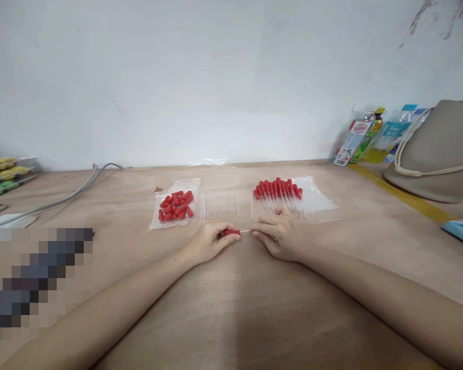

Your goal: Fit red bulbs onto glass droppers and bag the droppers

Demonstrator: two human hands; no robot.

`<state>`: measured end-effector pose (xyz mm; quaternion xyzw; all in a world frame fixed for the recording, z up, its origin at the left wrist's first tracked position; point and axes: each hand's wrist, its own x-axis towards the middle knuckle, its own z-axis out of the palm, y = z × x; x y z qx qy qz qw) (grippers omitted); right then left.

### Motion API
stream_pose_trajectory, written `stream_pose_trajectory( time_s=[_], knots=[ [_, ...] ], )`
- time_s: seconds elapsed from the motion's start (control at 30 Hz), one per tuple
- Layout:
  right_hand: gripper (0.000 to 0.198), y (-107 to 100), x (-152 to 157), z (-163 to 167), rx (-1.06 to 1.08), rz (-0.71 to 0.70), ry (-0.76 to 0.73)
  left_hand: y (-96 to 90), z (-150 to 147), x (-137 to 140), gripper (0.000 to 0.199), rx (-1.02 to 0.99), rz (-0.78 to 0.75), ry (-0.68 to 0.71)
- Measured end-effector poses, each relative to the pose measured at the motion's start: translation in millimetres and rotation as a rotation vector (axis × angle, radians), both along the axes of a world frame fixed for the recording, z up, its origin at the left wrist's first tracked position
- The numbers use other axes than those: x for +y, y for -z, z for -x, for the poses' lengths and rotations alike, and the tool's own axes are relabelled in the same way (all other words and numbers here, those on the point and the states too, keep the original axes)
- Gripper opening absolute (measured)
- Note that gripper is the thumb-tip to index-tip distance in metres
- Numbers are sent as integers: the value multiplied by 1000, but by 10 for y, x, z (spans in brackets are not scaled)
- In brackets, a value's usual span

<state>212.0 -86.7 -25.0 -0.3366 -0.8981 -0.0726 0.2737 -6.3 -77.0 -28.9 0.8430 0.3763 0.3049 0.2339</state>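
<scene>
Between thumb and fingers my left hand pinches a red rubber bulb. A thin glass dropper tube runs from the bulb's right end to my right hand, whose fingers are closed on it. Loose red bulbs lie on a clear plastic bag behind my left hand. To the right of them, a row of bare glass tubes rests on the table. Behind my right hand, several droppers with red bulbs lie side by side on another clear bag.
At the right stand a carton, drink bottles and a beige bag with a cord. Yellow tape runs along the table there. A grey cable and yellow and green packets are at the left. A white wall closes the back.
</scene>
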Motion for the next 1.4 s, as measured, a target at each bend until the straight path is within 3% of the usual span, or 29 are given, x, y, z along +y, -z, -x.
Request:
stream_pose_trajectory(
  time_s=[0.27, 0.47, 0.63, 0.73, 0.87, 0.97, 1.07, 1.23, 1.4],
  knots=[
    [31, 75, 40, 97, -26, 31, 6, -11, 0, -9, 15, 58, -82, 15],
    [32, 83, 54, 124, -38, 153, -6, -2, 4, 0, 15, 54, -123, 35],
    [31, -23, -9, 153, -76, 199, 9, -31, 5, 13, 11, 62, -147, 14],
    [24, -146, -26, 138, -139, 237, 29, -33, 11, 28, 18, 45, -140, -86],
    [24, -292, 159, 25, -13, 378, 201, -13, 21, 55, 39, 6, -81, -169],
    [26, -349, 410, -28, 212, 471, 474, -11, 19, 69, 15, 81, -75, -106],
    [30, -335, 600, 39, 197, 438, 679, -17, 15, 74, 8, 106, -75, -69],
    [30, -193, 689, 274, 2, 341, 777, -28, 12, 71, 9, 98, -72, -69],
    [34, -105, 736, 351, 10, 320, 748, -29, 8, 67, 9, 110, -68, -74]
  ],
)
